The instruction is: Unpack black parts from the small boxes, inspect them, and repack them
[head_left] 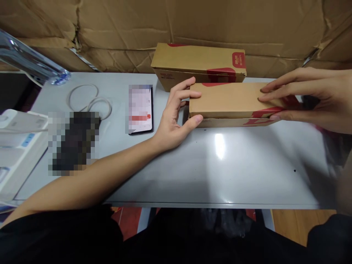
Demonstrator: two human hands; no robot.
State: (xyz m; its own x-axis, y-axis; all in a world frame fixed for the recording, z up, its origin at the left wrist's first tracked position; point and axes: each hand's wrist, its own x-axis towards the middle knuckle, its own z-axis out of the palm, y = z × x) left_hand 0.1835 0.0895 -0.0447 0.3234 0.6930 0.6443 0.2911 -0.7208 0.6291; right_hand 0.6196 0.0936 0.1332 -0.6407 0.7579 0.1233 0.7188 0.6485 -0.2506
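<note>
A long brown cardboard box (228, 101) with red markings lies on the grey-white table (176, 172). My left hand (178, 113) grips its left end, thumb at the front edge and fingers over the back corner. At the right end, my right hand (305, 95) holds the same box, with fingertips on its top and the thumb along the front. Just behind stands a second brown box (195, 60) with red print, touched by neither palm. Both boxes look closed. The far right end of the front box is partly hidden by my right hand.
A phone with a lit screen (141, 110) lies left of my left hand. Farther left are a dark blurred-out object (78, 141), a thin white cable (97, 98), a white device (22, 121) and clear plastic (33, 55). Brown cardboard (123, 22) lines the back.
</note>
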